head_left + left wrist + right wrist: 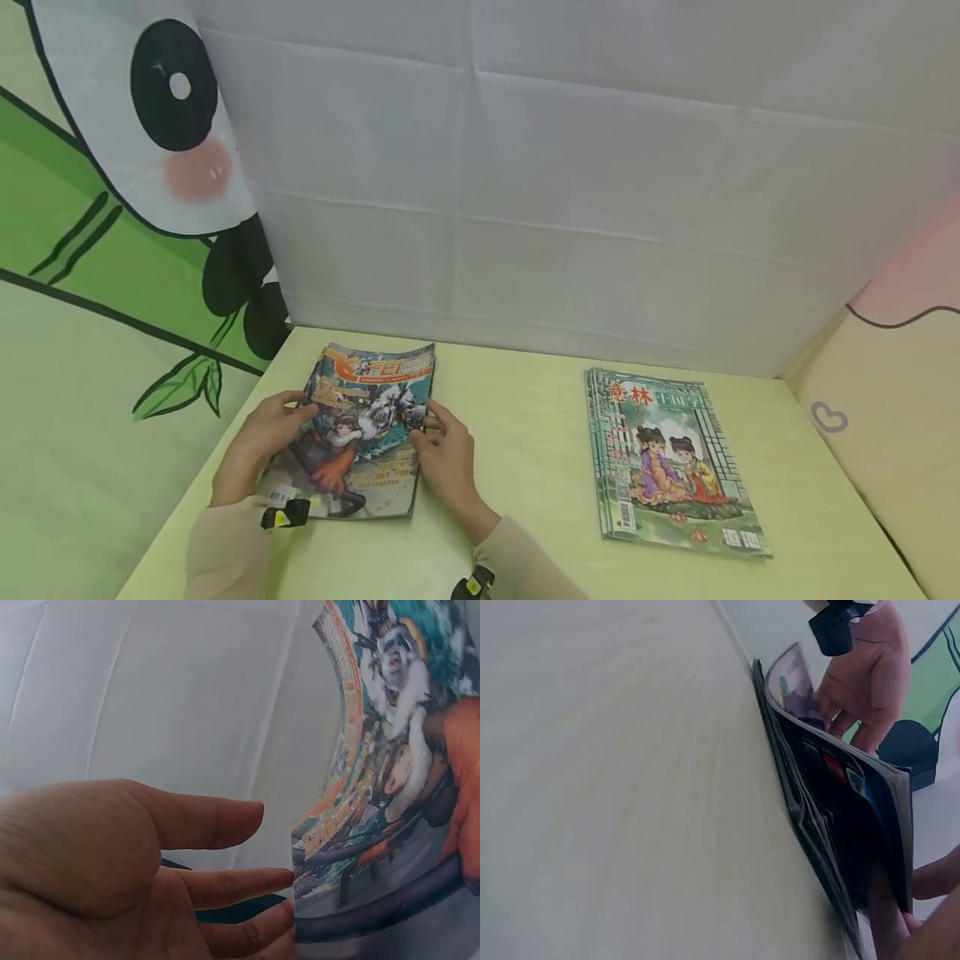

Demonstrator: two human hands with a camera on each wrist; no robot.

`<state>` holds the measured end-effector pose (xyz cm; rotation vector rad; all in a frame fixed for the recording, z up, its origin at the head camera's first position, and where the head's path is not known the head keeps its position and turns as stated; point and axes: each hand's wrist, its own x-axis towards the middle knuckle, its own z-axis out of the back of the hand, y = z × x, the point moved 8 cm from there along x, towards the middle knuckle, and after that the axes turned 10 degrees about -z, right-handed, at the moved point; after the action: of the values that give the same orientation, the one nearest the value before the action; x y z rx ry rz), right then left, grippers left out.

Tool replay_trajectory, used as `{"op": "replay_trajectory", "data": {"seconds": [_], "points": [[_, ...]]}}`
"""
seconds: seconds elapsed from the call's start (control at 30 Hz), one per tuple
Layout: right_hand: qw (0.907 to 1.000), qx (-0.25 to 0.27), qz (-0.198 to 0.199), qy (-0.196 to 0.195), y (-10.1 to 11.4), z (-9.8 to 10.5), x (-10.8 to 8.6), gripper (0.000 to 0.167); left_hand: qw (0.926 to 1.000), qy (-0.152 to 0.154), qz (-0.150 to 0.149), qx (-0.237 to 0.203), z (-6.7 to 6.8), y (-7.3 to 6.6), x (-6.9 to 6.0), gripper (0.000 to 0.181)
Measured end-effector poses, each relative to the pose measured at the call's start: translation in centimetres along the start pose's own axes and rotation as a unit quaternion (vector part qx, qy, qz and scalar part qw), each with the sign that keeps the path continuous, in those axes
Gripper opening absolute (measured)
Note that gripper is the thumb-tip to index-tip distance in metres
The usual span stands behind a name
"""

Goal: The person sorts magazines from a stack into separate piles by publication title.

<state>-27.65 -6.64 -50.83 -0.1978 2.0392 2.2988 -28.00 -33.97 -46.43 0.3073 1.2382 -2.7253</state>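
A comic magazine (367, 442) with a dark, colourful cover and orange title lies on a small stack at the table's left side. My right hand (447, 454) pinches its right edge, thumb above and fingers beneath. In the right wrist view, that magazine's back cover (836, 780) is raised at a slant over other magazines (799, 802). At its left edge is my left hand (266, 429). The left wrist view shows the left hand's fingers (240, 885) fairly straight, tips at the magazine's edge, the thumb apart from it.
Another stack of magazines (675, 467) with green covers lies slightly fanned on the right half of the pale yellow table (517, 467). A white cloth wall (562, 208) rises behind the table. Printed cloth panels (127, 350) stand at both sides.
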Motion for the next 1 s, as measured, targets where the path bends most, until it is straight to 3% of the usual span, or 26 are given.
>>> {"op": "replay_trajectory", "data": {"seconds": [0.53,1.0], "points": [[0.9959,-0.066,-0.005,0.063,-2.0,0.8,1.1,0.053,0.9966,-0.018,-0.009,0.08,0.4,0.9,0.2,0.063],[0.9979,-0.043,-0.013,0.046,-1.7,1.2,1.1,0.044,0.9956,-0.003,-0.019,0.091,0.2,0.3,0.4,0.069]]}}
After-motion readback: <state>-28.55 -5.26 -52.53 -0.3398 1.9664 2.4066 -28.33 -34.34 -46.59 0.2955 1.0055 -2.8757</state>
